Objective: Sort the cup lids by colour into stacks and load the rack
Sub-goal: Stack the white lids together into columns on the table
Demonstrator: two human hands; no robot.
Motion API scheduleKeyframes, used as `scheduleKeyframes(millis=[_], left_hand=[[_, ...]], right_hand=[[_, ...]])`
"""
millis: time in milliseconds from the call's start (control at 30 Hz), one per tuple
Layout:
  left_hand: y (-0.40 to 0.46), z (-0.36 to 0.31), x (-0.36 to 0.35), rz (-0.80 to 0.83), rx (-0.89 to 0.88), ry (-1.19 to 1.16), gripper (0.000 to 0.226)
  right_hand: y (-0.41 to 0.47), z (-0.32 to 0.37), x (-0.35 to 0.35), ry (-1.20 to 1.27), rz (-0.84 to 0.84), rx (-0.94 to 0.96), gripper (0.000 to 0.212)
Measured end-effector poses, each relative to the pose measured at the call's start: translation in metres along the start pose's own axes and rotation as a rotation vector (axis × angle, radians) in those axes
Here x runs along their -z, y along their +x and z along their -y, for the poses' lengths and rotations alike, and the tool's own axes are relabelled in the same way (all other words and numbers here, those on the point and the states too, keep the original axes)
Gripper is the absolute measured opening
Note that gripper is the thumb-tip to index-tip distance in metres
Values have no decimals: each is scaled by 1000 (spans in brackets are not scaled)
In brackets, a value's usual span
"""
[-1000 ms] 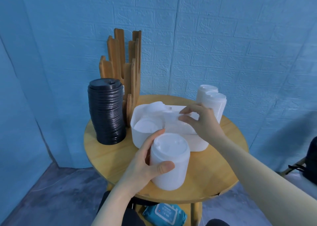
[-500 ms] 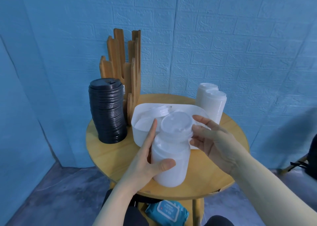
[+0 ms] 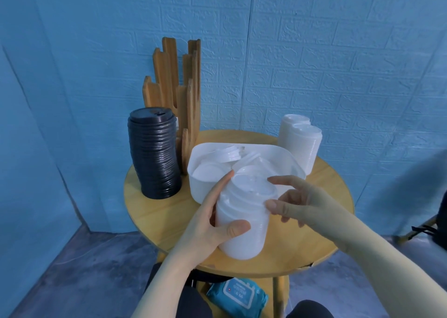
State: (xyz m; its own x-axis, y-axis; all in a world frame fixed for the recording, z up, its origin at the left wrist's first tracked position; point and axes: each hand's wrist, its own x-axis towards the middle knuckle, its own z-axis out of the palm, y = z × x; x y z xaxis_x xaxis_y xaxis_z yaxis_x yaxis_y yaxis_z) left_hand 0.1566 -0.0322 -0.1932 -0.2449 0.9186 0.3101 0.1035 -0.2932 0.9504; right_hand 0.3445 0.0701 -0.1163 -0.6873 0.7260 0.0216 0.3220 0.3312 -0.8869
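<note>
— Two hands are working on one tall stack of white plastic cup lids [image 3: 242,226], which is standing at the near edge of the round wooden desk [image 3: 154,211]. Its long axis is running nearly upright, leaning a little towards the far side, with the lid tops facing up.

— How is the left hand [image 3: 205,223] sitting on it?

— It is gripping the stack's left side: the thumb is curling across the front, and the fingers [image 3: 217,189] are lying straight up along the back. The right hand [image 3: 304,204] is hovering at the topmost lid, fingers spread and loosely bent, thumb tip touching the upper right edge; whether it is pinching that lid, I cannot tell.

— What is lying around it?

— Just behind is a white rounded plastic tub [image 3: 200,187] with loose white lids [image 3: 225,157] lying tilted inside. Left of the tub a tall stack of black plastic lids [image 3: 154,155] is standing upright, bulging slightly. Behind that, a wooden slatted rack [image 3: 176,88] is rising with its slats vertical. Far right, two more white lid stacks [image 3: 302,143] are standing together.

— And the room?

— A blue brick-textured wall [image 3: 338,51] is running behind, a grey mottled floor [image 3: 84,269] below, and a blue wet-wipes packet [image 3: 238,293] is showing under the desk.
</note>
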Motion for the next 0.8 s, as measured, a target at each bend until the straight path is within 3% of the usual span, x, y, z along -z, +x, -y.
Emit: scheduleKeyframes(millis=[133,267,333,633,800], left_hand=[[0,0,1,-3,15,10,89],[0,1,1,-4,13,7,88],[0,1,1,-2,11,1,90],[1,5,1,12,-2,-37,107],[3,8,3,2,21,-26,109]], right_hand=[[8,-1,5,-195,-3,123,72],[19,7,3,-33,185,201,64],[25,11,1,-79,220,220,61],[26,25,-19,-298,83,201,61],[20,37,-33,-612,-58,174,67]])
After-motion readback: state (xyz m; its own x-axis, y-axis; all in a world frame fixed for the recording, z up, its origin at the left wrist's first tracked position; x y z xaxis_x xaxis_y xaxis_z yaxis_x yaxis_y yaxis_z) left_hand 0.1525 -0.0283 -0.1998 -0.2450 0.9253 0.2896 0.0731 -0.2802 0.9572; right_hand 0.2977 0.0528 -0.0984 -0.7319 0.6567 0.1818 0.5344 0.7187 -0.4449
